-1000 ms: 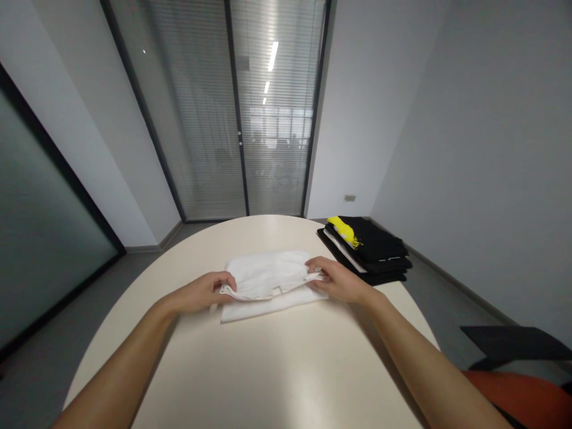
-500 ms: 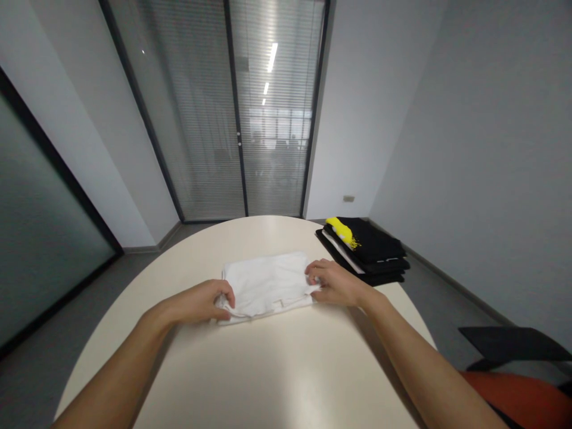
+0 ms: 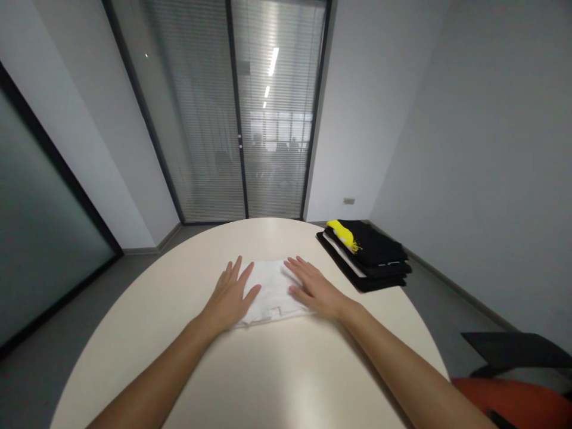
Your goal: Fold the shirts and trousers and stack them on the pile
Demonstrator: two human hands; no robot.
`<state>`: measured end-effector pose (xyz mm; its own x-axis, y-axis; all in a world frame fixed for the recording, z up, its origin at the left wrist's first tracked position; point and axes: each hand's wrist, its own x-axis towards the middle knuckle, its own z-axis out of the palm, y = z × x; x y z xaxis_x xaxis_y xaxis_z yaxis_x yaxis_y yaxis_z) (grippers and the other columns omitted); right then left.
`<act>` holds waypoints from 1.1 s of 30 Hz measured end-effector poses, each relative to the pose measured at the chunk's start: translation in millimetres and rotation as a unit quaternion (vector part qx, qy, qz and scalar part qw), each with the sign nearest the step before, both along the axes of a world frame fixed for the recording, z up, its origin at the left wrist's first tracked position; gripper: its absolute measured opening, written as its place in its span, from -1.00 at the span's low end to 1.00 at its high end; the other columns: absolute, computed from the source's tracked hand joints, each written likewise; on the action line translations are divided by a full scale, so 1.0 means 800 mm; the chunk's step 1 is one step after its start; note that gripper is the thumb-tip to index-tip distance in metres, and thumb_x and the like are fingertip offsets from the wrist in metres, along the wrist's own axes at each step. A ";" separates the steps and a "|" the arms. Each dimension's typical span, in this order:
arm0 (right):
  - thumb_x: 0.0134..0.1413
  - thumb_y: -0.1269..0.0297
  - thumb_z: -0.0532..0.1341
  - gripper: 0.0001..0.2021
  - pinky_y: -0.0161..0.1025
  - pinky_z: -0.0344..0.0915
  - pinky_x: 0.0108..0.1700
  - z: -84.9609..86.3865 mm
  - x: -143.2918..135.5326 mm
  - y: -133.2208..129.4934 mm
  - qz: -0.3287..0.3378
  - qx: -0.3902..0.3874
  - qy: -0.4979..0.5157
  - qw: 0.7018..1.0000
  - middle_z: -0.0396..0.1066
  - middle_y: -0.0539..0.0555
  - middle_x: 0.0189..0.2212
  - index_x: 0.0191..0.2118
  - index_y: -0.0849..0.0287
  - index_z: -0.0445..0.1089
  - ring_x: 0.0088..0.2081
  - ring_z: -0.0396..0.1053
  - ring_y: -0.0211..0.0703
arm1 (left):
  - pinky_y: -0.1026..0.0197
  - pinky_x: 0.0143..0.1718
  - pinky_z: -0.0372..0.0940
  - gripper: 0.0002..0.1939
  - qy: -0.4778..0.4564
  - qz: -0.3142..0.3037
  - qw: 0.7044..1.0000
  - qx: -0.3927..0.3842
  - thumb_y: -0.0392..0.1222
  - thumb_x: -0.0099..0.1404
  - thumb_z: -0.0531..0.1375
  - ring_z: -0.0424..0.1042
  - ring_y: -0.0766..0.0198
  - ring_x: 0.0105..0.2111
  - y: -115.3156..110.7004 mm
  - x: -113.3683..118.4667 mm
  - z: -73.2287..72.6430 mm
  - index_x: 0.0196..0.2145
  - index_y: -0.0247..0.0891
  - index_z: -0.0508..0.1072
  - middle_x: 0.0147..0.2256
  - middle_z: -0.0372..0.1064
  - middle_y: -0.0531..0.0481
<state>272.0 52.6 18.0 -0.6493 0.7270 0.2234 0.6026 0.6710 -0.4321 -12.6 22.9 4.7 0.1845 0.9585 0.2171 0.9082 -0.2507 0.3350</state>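
A folded white cloth garment [image 3: 270, 295] lies flat on the pale round table [image 3: 250, 381], its near edge showing a seam and a small tag-like mark. Over its left side is my left hand [image 3: 230, 298], open, with the fingers spread and pointing away from me. My right hand [image 3: 315, 289] is open over the right side, fingers stretched out toward the middle of the cloth. Both palms face down and cover the garment's side edges. Whether the right palm presses on the fabric I cannot tell.
A stack of folded black clothes [image 3: 370, 247], with a white layer and a yellow print, sits at the table's right edge. An orange chair [image 3: 509, 399] with a black armrest stands at the lower right. Beyond the table is a glass partition [image 3: 277, 179] with blinds.
Both hands have let go of the garment's side edges. They have moved inward over the cloth, and their fingers have straightened from a pinch to a flat spread.
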 end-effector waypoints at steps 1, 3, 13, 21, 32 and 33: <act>0.35 -0.08 0.00 -0.35 0.15 -0.32 0.40 -0.005 -0.002 -0.001 -0.004 -0.015 -0.037 0.999 -0.21 0.15 0.44 0.43 0.07 -0.05 0.45 -0.35 0.11 | -0.24 0.32 -0.15 -0.27 0.023 0.006 0.999 -0.041 0.21 0.41 -0.03 -0.34 -0.24 0.40 0.000 0.001 -0.006 0.38 -0.25 0.08 0.43 -0.29 -0.26; 0.34 -0.15 -0.04 -0.31 0.18 -0.38 0.40 -0.008 -0.005 -0.005 -0.011 -0.049 -0.100 0.994 -0.31 0.13 0.45 0.45 0.05 -0.11 0.45 -0.45 0.16 | -0.27 0.31 -0.15 -0.21 0.061 0.011 0.994 -0.093 0.27 0.40 -0.06 -0.45 -0.26 0.40 -0.001 -0.002 -0.013 0.42 -0.22 -0.02 0.43 -0.39 -0.25; 0.33 -0.21 -0.12 -0.34 0.17 -0.35 0.39 0.008 -0.040 0.003 -0.085 0.004 -0.087 0.993 -0.13 0.07 0.43 0.41 -0.02 0.02 0.44 -0.34 0.12 | -0.27 0.34 -0.23 -0.35 0.102 -0.029 0.994 -0.001 0.16 0.44 -0.03 -0.26 -0.17 0.40 0.002 0.016 -0.001 0.40 -0.01 0.02 0.43 -0.25 -0.09; 0.24 -0.35 -0.15 -0.22 0.22 -0.47 0.38 -0.017 -0.043 0.011 -0.096 -0.054 -0.120 0.987 -0.30 0.02 0.45 0.45 -0.07 -0.13 0.44 -0.49 0.26 | -0.31 0.32 -0.24 -0.33 0.096 0.001 0.993 -0.069 0.28 0.45 -0.17 -0.37 -0.23 0.40 0.008 0.010 -0.010 0.40 0.02 0.01 0.43 -0.32 -0.10; 0.21 -0.15 0.16 -0.39 0.09 -0.14 0.35 0.006 -0.044 -0.024 0.168 0.144 -0.071 0.973 0.22 0.16 0.28 0.28 0.02 0.26 0.29 0.10 0.06 | -0.12 0.12 0.18 -0.40 0.173 0.052 0.984 0.001 0.10 0.48 -0.11 0.26 -0.10 0.17 0.005 -0.008 0.011 0.30 -0.30 0.23 0.23 0.26 -0.24; 0.19 -0.14 0.19 -0.41 0.07 -0.11 0.34 0.007 -0.047 -0.027 0.190 0.157 -0.068 0.967 0.27 0.17 0.24 0.24 0.05 0.31 0.26 0.14 0.05 | -0.12 0.08 0.20 -0.42 0.186 0.059 0.981 0.005 0.10 0.48 -0.11 0.32 -0.11 0.11 0.002 -0.009 0.016 0.25 -0.29 0.30 0.17 0.33 -0.25</act>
